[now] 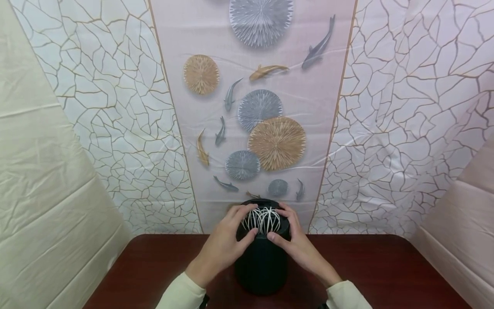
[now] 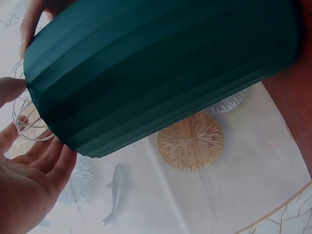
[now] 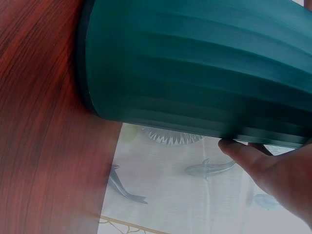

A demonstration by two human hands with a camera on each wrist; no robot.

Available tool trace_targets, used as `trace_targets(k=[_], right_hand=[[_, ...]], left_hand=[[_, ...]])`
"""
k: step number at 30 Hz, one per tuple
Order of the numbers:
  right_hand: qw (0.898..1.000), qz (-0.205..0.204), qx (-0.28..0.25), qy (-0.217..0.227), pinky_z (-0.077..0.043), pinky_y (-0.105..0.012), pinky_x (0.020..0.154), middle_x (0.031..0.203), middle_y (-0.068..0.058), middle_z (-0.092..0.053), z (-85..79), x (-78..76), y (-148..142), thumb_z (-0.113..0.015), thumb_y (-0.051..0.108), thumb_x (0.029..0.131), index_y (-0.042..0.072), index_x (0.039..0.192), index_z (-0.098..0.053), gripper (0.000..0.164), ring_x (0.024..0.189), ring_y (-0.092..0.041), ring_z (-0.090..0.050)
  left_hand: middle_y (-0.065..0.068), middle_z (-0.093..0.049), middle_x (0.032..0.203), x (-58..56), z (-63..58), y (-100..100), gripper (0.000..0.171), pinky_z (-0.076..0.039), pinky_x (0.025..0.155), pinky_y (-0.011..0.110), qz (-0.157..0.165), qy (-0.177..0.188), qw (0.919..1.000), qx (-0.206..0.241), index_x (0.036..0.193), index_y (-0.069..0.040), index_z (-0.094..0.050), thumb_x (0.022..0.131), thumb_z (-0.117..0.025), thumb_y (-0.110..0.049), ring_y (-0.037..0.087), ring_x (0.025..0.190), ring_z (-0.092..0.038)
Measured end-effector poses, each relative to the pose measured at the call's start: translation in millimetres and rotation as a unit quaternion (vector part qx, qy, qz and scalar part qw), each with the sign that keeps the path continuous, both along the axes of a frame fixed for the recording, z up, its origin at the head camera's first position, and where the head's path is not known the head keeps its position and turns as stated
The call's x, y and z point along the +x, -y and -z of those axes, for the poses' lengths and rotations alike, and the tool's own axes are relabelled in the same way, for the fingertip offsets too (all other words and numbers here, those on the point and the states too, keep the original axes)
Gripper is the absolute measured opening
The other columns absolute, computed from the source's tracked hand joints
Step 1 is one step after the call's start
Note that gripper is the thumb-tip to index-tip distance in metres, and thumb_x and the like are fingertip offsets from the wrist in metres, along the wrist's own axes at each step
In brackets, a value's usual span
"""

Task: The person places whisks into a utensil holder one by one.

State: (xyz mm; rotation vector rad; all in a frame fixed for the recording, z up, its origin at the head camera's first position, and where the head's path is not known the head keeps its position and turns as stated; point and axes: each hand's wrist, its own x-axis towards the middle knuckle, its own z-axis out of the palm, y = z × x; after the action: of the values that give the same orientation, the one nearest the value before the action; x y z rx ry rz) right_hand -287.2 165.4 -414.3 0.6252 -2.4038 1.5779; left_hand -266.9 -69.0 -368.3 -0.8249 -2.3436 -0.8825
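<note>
A tall dark green ribbed bin (image 1: 260, 266) stands upright on the table, its black-looking rim toward me. White wire loops (image 1: 264, 219), bent into rounded bulges, show at its mouth. My left hand (image 1: 224, 242) curls round the left side of the loops, thumb in front and fingers behind. In the left wrist view, the left fingers (image 2: 51, 163) lie at the bin's rim and against the wires. Opposite, my right hand (image 1: 301, 242) spans the right side of the loops, thumb at the front rim. One right fingertip (image 3: 228, 144) meets the bin's side in the right wrist view.
The dark red wooden table (image 1: 370, 266) has rounded far corners. Behind it hangs a cloth (image 1: 251, 103) printed with fish and round leaf shapes. Cream-coloured fabric (image 1: 50, 193) slopes down at the left side, and similar fabric (image 1: 463, 214) at the right.
</note>
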Motion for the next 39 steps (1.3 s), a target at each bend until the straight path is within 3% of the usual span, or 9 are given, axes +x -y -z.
trace_targets(k=[14,20,24,28,32,35,39], right_hand=[[1.0,0.002,0.008,0.007,-0.024,-0.07,0.12,0.174,-0.005,-0.014,0.7,0.3,-6.6,-0.071,0.033,0.102,0.017,0.155,-0.038,0.064,0.157,-0.039,-0.018],[1.0,0.001,0.007,0.013,-0.023,-0.069,0.12,0.173,-0.004,-0.014,-0.2,0.5,-5.4,-0.072,0.032,0.101,0.016,0.154,-0.038,0.065,0.157,-0.038,-0.018],[1.0,0.001,0.013,0.015,-0.022,-0.07,0.121,0.174,-0.005,-0.012,-1.6,-1.2,-5.2,-0.071,0.034,0.102,0.017,0.155,-0.036,0.066,0.158,-0.039,-0.016],[0.999,0.002,0.041,0.016,-0.021,-0.072,0.121,0.175,-0.006,-0.008,-4.5,-3.1,-5.4,-0.069,0.04,0.103,0.019,0.16,-0.031,0.072,0.159,-0.04,-0.013],[0.998,0.001,0.069,-0.013,-0.022,-0.072,0.12,0.174,-0.013,-0.009,-6.4,-3.6,-7.7,-0.061,0.041,0.107,0.017,0.166,-0.02,0.076,0.158,-0.043,-0.015],[0.995,0.025,0.087,-0.047,-0.03,-0.072,0.116,0.171,-0.019,-0.018,-6.0,0.9,-12.6,-0.051,0.038,0.112,0.019,0.168,-0.015,0.069,0.154,-0.046,-0.025],[0.982,0.096,0.135,-0.088,-0.042,-0.072,0.107,0.166,-0.021,-0.03,-4.8,8.5,-24.1,-0.044,0.038,0.115,0.02,0.167,-0.021,0.06,0.146,-0.048,-0.04]], left_hand=[[0.002,-0.062,0.138,-2.5,-6.8,-7.3,0.054,-0.053,0.109,0.044,0.032,0.002,0.9993,-0.018,0.146,-0.023,-0.059,0.096,-0.08,-0.019,0.02,0.128,-0.061],[0.002,-0.062,0.137,-1.4,-9.0,-8.6,0.056,-0.053,0.107,0.044,0.02,-0.007,0.9992,-0.034,0.148,-0.023,-0.06,0.096,-0.079,-0.021,0.021,0.126,-0.061],[0.005,-0.061,0.144,-0.4,-9.2,-7.4,0.066,-0.052,0.109,0.047,0.01,0.0,0.9992,-0.04,0.157,-0.022,-0.051,0.097,-0.079,-0.025,0.024,0.13,-0.06],[0.009,-0.055,0.154,0.0,-7.7,-3.7,0.082,-0.049,0.112,0.05,-0.004,0.018,0.9994,-0.029,0.164,-0.016,-0.038,0.096,-0.08,-0.031,0.029,0.137,-0.057],[0.012,-0.055,0.154,-3.0,-4.2,2.7,0.086,-0.046,0.115,0.049,-0.014,0.022,0.9997,-0.005,0.163,-0.01,-0.038,0.094,-0.082,-0.036,0.028,0.139,-0.054],[0.01,-0.055,0.153,-4.6,0.4,8.6,0.081,-0.045,0.116,0.05,-0.029,0.015,0.9995,0.005,0.16,-0.011,-0.043,0.094,-0.081,-0.04,0.027,0.14,-0.053],[0.007,-0.055,0.154,-5.0,8.1,17.7,0.072,-0.044,0.116,0.053,-0.073,0.0,0.9973,-0.006,0.158,-0.015,-0.047,0.099,-0.072,-0.046,0.028,0.14,-0.054]])
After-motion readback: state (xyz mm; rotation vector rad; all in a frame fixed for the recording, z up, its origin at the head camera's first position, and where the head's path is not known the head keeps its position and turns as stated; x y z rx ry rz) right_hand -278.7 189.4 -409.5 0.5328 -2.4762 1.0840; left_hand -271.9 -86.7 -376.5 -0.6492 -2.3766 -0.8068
